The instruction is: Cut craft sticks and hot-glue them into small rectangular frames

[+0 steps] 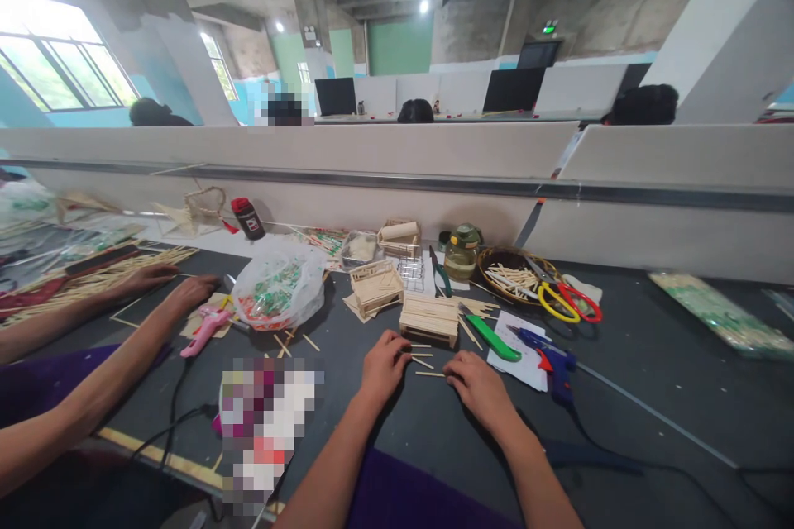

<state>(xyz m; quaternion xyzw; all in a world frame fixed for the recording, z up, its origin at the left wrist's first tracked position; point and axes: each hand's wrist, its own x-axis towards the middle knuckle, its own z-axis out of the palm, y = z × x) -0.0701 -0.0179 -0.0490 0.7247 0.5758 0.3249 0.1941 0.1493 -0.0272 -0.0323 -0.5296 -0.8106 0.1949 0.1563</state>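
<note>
Several short wooden sticks lie on the dark tabletop between my two hands. My left hand has its fingers curled and pressed together at the left ends of these sticks. A single stick lies nearest me, its right end at the closed fingertips of my right hand. Just beyond my hands stands a small slatted model built of wooden sticks. Behind it to the left is another stick-built piece, resembling a little bench. A green utility knife lies right of the slatted model.
On the right are a blue glue gun on white paper, scissors, a stick basket and a glass jar. Leftward stand a plastic bag and a pink glue gun, near a co-worker's hands. A partition runs behind.
</note>
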